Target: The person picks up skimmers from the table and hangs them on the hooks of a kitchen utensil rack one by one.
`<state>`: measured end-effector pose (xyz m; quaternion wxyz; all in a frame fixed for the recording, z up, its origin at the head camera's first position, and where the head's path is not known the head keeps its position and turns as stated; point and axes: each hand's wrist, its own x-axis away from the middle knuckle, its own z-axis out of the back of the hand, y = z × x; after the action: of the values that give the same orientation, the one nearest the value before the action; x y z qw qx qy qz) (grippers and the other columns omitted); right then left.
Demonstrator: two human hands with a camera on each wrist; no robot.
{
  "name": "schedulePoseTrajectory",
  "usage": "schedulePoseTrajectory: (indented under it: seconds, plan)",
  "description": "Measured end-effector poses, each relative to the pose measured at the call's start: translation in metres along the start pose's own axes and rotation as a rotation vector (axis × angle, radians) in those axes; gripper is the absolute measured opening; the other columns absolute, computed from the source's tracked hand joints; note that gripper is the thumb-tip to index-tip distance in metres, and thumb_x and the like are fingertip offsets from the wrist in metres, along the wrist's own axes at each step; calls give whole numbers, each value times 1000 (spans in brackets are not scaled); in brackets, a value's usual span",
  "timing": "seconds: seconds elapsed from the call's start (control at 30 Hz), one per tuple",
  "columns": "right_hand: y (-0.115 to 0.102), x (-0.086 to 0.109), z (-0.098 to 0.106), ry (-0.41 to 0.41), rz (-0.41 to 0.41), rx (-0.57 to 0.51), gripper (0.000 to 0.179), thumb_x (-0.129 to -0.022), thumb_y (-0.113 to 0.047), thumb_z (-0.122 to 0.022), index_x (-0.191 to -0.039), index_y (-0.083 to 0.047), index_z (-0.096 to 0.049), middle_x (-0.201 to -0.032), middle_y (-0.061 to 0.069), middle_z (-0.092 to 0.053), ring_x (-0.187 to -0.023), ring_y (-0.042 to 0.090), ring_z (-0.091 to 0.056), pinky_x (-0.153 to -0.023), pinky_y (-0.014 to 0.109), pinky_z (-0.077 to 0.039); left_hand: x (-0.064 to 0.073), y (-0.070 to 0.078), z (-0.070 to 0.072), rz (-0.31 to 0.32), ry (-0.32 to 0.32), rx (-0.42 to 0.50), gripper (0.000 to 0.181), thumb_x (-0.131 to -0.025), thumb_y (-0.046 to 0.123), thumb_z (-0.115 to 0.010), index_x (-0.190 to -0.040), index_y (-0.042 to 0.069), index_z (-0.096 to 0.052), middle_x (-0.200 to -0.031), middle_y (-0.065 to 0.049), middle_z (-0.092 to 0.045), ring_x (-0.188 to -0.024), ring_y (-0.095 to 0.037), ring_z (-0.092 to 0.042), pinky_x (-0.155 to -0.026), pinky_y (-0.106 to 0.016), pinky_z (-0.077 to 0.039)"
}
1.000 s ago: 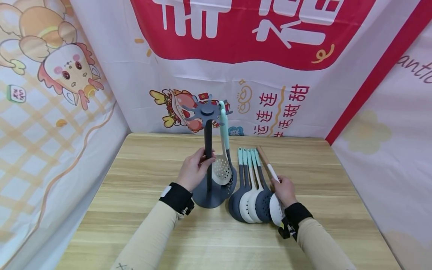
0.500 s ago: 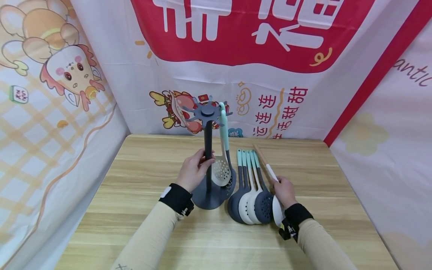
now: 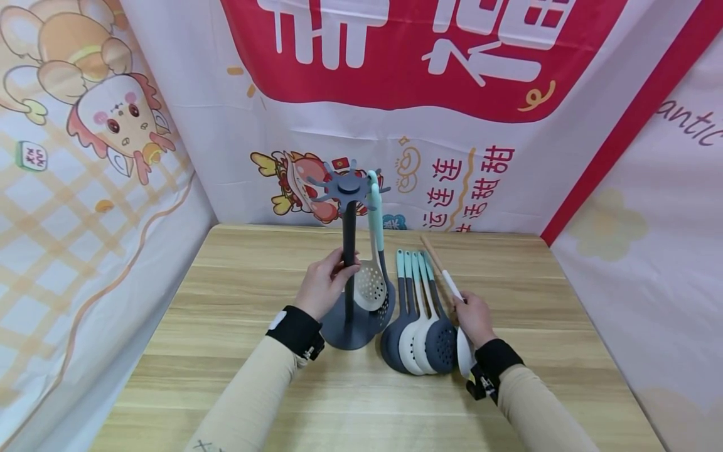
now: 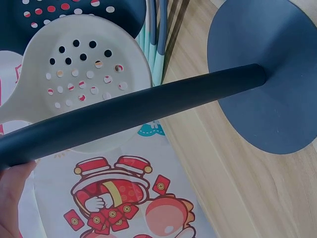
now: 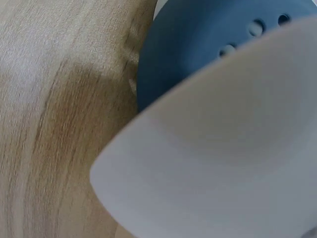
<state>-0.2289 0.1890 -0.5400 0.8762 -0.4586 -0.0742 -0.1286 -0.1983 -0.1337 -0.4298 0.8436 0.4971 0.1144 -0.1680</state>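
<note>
My left hand [image 3: 323, 287] grips the dark pole of an upright utensil stand [image 3: 349, 229], with a round base and a ring of hooks on top. From its right side hang a white skimmer [image 3: 369, 285] and, behind it, a dark slotted utensil [image 3: 390, 307]. In the left wrist view a finger [image 4: 14, 196] lies against the pole [image 4: 129, 110]. My right hand [image 3: 476, 319] holds a white spoon [image 3: 464, 356] by its white shaft, wooden handle end pointing up and left. Its smooth head [image 5: 208, 168] overlaps a dark skimmer [image 5: 173, 54] in the right wrist view.
Several utensils with mint handle ends lie overlapped in a row [image 3: 418, 348] between stand and right hand; a dark skimmer [image 3: 440, 346] is on top at the right. The wooden table [image 3: 361, 408] meets a printed cloth backdrop [image 3: 350, 122] at the back; cloth hangs at both sides.
The spoon's wooden handle end has swung slightly left, and its head has turned more edge-on, away from the dark skimmer. The left hand and the stand have stayed put.
</note>
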Motion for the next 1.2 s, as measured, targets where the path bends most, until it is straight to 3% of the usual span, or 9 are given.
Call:
schedulePoseTrajectory:
  seconds: [0.77,1.0,1.2]
  plan:
    - [-10,5,-2,-31,1,-91,40,-106,-17,-42,-140,4,-47,-97,17,-62,-75,20,-60,-61,26,-50,2,-2,-4,-32,69,-19,18,-97,15,-62,-112,7,-67,-108,-10,-74,-98,-24,-73,-89,-39,-59]
    - [-9,6,-3,-13,40,-100,36,-105,-15,-44,-133,6,-52,-89,13,-61,-69,17,-58,-58,25,-48,2,-1,-2,-22,23,-12,20,-99,14,-60,-117,7,-64,-114,-11,-72,-104,-25,-71,-91,-40,-58]
    - [-8,7,-2,-6,48,-118,36,-105,-14,-44,-133,8,-51,-90,16,-62,-67,17,-59,-58,26,-50,2,-3,1,-54,-41,-7,23,-100,10,-56,-123,5,-60,-120,-12,-69,-108,-26,-69,-95,-42,-56]
